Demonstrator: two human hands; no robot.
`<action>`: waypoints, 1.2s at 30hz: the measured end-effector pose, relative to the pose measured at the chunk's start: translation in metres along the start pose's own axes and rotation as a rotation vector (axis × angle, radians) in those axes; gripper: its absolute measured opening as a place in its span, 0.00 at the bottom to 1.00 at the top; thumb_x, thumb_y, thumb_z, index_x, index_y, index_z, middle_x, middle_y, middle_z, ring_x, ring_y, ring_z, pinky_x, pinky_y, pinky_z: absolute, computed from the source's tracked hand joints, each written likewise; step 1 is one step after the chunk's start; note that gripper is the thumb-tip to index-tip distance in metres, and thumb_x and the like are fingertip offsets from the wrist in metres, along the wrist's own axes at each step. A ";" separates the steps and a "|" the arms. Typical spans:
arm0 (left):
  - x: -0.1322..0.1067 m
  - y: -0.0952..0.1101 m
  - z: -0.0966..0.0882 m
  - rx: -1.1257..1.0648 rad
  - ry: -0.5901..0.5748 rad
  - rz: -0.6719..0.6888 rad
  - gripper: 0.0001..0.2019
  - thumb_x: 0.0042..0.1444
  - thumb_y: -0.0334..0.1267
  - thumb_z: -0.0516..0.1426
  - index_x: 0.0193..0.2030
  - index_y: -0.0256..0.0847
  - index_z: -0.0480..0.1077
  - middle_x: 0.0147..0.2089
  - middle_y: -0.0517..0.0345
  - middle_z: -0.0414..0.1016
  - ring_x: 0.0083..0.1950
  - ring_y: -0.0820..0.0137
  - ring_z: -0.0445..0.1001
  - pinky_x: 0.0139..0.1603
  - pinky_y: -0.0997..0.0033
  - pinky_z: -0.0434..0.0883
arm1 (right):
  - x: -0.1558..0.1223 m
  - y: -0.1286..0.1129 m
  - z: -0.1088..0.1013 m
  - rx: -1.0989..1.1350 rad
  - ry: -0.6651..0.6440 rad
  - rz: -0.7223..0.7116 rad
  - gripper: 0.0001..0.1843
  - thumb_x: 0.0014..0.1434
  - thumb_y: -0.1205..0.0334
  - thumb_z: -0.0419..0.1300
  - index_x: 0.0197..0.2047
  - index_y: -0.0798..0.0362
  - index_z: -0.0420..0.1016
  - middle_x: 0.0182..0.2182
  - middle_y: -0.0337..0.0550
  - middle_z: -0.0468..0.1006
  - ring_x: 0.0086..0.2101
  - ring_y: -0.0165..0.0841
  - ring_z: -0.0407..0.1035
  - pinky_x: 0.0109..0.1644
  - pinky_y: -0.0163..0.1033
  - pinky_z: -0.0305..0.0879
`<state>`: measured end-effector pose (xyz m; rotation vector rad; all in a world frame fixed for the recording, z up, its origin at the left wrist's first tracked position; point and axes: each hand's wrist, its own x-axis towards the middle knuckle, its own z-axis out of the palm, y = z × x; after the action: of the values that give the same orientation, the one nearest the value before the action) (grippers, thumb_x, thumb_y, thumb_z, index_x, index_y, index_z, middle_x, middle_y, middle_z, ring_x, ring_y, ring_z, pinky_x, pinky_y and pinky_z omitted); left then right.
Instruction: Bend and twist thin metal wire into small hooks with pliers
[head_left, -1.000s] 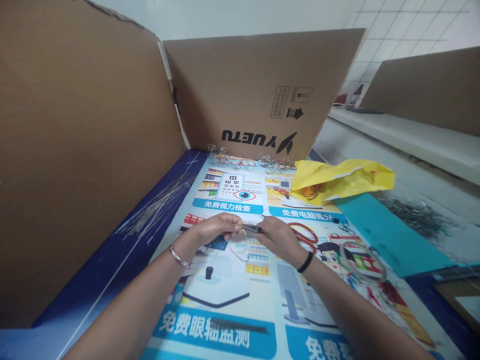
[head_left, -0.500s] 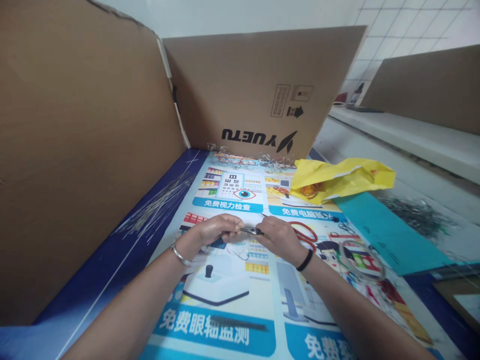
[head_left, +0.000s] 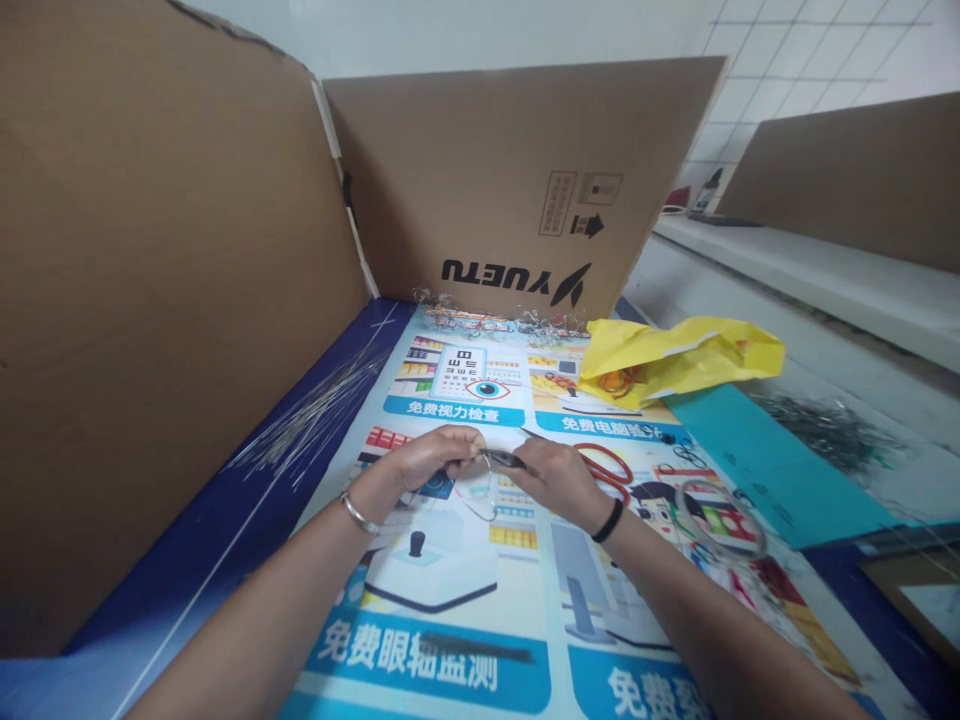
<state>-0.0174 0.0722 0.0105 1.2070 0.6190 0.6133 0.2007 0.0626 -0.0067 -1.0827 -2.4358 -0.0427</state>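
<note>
My left hand [head_left: 429, 459] is closed, pinching a thin wire loop [head_left: 482, 492] that hangs just under my fingers. A silver bangle sits on that wrist. My right hand [head_left: 556, 478], with a black band at the wrist, grips small dark pliers [head_left: 506, 459] whose tip meets the wire between both hands. Both hands hover over a printed poster [head_left: 465, 590] on the table.
Cardboard walls [head_left: 172, 300] stand at the left and back. A bundle of straight wires [head_left: 315, 415] lies left. Red-handled scissors [head_left: 609, 470], a yellow bag [head_left: 675, 355], a teal sheet [head_left: 772, 465], a wire coil [head_left: 720, 505] and bent wire pieces [head_left: 495, 320] lie right and behind.
The wire loop under my hands has shifted slightly as the pliers work on it. My hands stay in nearly the same place.
</note>
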 end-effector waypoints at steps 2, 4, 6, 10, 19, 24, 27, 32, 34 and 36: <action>0.000 0.001 0.001 0.022 0.037 0.017 0.06 0.50 0.35 0.54 0.26 0.36 0.62 0.20 0.66 0.53 0.21 0.80 0.50 0.22 0.79 0.47 | 0.000 -0.001 0.000 -0.022 -0.009 0.029 0.18 0.60 0.51 0.51 0.26 0.54 0.70 0.24 0.40 0.73 0.27 0.28 0.66 0.29 0.32 0.54; 0.000 0.002 0.003 0.037 0.071 0.020 0.06 0.50 0.34 0.54 0.26 0.36 0.62 0.20 0.65 0.54 0.21 0.80 0.50 0.22 0.79 0.48 | 0.000 -0.002 0.000 -0.042 -0.012 0.050 0.18 0.60 0.51 0.51 0.26 0.54 0.70 0.24 0.40 0.73 0.26 0.28 0.66 0.29 0.32 0.54; 0.000 0.004 0.004 0.036 0.080 0.013 0.06 0.49 0.34 0.54 0.26 0.36 0.61 0.21 0.65 0.54 0.21 0.80 0.51 0.22 0.79 0.48 | -0.001 -0.002 0.001 -0.057 -0.002 0.054 0.17 0.60 0.52 0.52 0.27 0.54 0.71 0.25 0.41 0.73 0.28 0.29 0.66 0.30 0.33 0.55; -0.001 0.005 0.007 -0.002 0.069 0.001 0.05 0.49 0.35 0.54 0.26 0.36 0.62 0.20 0.65 0.54 0.21 0.79 0.51 0.21 0.78 0.49 | -0.002 0.001 0.003 -0.040 0.032 0.029 0.15 0.59 0.54 0.52 0.30 0.54 0.71 0.27 0.43 0.73 0.31 0.31 0.66 0.34 0.33 0.58; -0.002 0.003 0.005 -0.137 0.012 -0.054 0.05 0.49 0.33 0.55 0.26 0.35 0.62 0.18 0.67 0.50 0.19 0.80 0.50 0.21 0.77 0.47 | -0.003 0.002 0.003 0.012 0.049 0.003 0.13 0.59 0.56 0.53 0.29 0.54 0.71 0.27 0.44 0.72 0.31 0.32 0.65 0.34 0.34 0.59; -0.002 0.002 0.004 -0.174 0.001 -0.072 0.05 0.48 0.33 0.55 0.26 0.36 0.62 0.18 0.67 0.50 0.19 0.80 0.50 0.20 0.77 0.47 | -0.002 0.002 0.005 -0.003 0.045 -0.002 0.13 0.59 0.56 0.53 0.29 0.54 0.71 0.26 0.43 0.72 0.30 0.32 0.66 0.33 0.34 0.58; -0.001 0.001 0.004 -0.172 0.006 -0.077 0.04 0.48 0.32 0.55 0.25 0.36 0.62 0.18 0.67 0.50 0.19 0.80 0.49 0.20 0.78 0.47 | -0.002 0.002 0.004 -0.006 0.038 -0.008 0.14 0.59 0.55 0.53 0.29 0.54 0.71 0.26 0.43 0.72 0.30 0.31 0.66 0.33 0.34 0.57; -0.001 0.002 0.004 -0.134 0.015 -0.046 0.05 0.48 0.34 0.55 0.25 0.36 0.63 0.18 0.66 0.51 0.18 0.80 0.50 0.20 0.77 0.48 | -0.002 0.000 0.002 0.011 -0.002 0.018 0.16 0.60 0.53 0.52 0.27 0.54 0.70 0.25 0.43 0.72 0.28 0.30 0.65 0.31 0.34 0.55; -0.002 0.002 0.004 -0.118 0.027 -0.033 0.05 0.48 0.35 0.55 0.26 0.36 0.63 0.18 0.66 0.51 0.19 0.80 0.50 0.20 0.77 0.49 | -0.002 -0.001 0.004 0.015 -0.001 0.053 0.16 0.59 0.53 0.52 0.27 0.54 0.70 0.26 0.43 0.72 0.28 0.31 0.65 0.31 0.34 0.55; 0.000 0.002 0.004 -0.108 0.077 -0.001 0.05 0.47 0.34 0.56 0.26 0.36 0.64 0.19 0.66 0.53 0.19 0.80 0.52 0.20 0.78 0.50 | -0.001 -0.002 0.006 0.028 0.010 0.124 0.15 0.59 0.53 0.52 0.27 0.53 0.69 0.26 0.42 0.71 0.28 0.31 0.65 0.30 0.34 0.54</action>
<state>-0.0153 0.0700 0.0139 1.0863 0.6428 0.6860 0.1975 0.0619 -0.0122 -1.2149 -2.3482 0.0261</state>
